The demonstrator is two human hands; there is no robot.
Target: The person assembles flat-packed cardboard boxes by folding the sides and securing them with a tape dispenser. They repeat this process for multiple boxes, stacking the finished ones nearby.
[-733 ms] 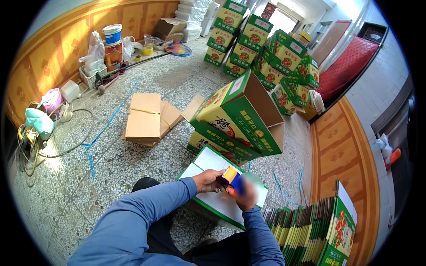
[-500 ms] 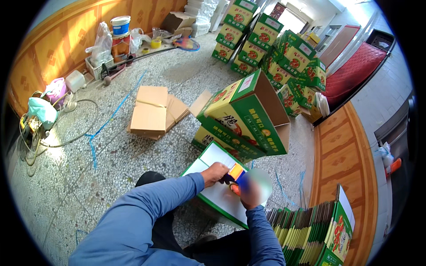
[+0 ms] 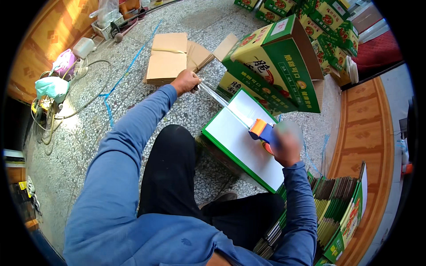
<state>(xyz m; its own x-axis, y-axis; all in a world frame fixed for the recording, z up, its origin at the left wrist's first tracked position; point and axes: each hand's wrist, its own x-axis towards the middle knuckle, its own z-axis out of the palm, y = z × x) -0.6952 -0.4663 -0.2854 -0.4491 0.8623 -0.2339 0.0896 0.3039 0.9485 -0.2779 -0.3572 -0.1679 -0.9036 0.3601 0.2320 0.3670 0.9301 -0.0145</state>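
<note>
A clear strip of packing tape [image 3: 218, 98] is stretched out over a carton [image 3: 230, 126] with a white top and green edges, which stands between my knees. My left hand [image 3: 185, 83] pinches the free end of the strip, out past the carton's far left edge. In my right hand [image 3: 289, 148] is an orange and blue tape dispenser [image 3: 262, 130], held over the middle of the white top; the roll on it looks blurred. Behind the carton stand green printed cartons, and the upper one [image 3: 284, 62] has its flaps raised.
Flat brown cardboard sheets [image 3: 167, 57], tied with a strap, lie on the speckled floor ahead. A row of folded green cartons [image 3: 337, 208] leans at my right. More printed cartons [image 3: 326, 22] are stacked at the back right. Cables and bags [image 3: 52, 88] lie by the left wall.
My left hand has moved away to the far left, drawing a strip of tape out of the dispenser. My right hand stays over the carton with the dispenser. The view has tilted downward.
</note>
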